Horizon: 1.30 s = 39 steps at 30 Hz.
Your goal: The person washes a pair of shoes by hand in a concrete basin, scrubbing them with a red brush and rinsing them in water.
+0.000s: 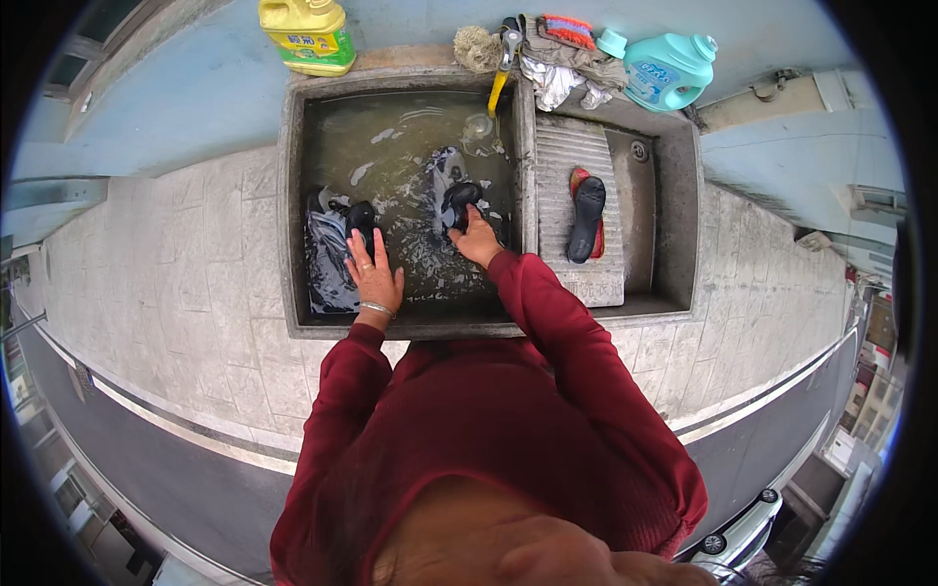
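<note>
At the left of the water-filled basin (291,210), a grey shoe (330,244) lies partly under; the left hand (377,281) has its fingers spread nearly straight against the dark collar, gripping nothing visibly, so the wet shoe could slide from under them. Further right, the right hand (477,240) meets another grey shoe (448,174) at its opening, thumb and forefinger apart — whether they pinch it I can't tell; a slack hold could drop it. On the sloping washboard (557,161), a knock could slide the stacked insoles (587,220) off.
</note>
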{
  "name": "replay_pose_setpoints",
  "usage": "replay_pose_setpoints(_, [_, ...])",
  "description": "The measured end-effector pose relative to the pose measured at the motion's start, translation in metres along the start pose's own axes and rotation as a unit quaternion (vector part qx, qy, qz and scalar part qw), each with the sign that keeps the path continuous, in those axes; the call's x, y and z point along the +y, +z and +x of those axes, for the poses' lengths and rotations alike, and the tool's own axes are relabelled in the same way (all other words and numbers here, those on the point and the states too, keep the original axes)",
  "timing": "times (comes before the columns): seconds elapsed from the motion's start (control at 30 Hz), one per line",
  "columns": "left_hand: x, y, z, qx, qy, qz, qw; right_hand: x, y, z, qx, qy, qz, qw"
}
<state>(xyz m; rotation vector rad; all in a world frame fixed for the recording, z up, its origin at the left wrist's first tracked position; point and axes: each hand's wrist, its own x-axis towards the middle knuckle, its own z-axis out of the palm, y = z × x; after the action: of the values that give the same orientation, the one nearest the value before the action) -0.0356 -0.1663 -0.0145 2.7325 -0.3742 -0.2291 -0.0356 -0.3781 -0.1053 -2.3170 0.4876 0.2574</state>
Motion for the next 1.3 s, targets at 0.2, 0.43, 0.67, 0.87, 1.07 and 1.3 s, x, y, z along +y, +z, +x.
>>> replay_pose_setpoints(0.2, [0.043, 0.032, 0.000, -0.142, 0.133, -0.036, 0.980, -0.001, -0.092, -0.032, 0.071, -0.073, 0.229, 0.968])
replay_pose_setpoints(0.43, [0.074, 0.068, 0.029, -0.222, 0.157, 0.030, 0.962, 0.127, -0.164, -0.048, 0.274, -0.009, -0.024, 0.961])
replay_pose_setpoints(0.67, [0.076, 0.075, 0.039, -0.262, 0.083, 0.075, 0.958, 0.150, -0.170, -0.069, 0.156, 0.263, -0.143, 0.941])
replay_pose_setpoints(0.87, [0.064, 0.069, 0.033, -0.207, 0.073, 0.059, 0.974, 0.187, -0.159, -0.041, 0.197, 0.216, 0.009, 0.956])
replay_pose_setpoints(1.07, [0.043, 0.069, 0.011, -0.182, 0.059, 0.033, 0.981, 0.188, -0.174, -0.029, 0.126, 0.217, 0.459, 0.852])
replay_pose_setpoints(1.3, [0.031, 0.060, 0.000, -0.195, 0.017, 0.015, 0.981, 0.104, -0.229, -0.027, -0.009, 0.091, 0.811, 0.577])
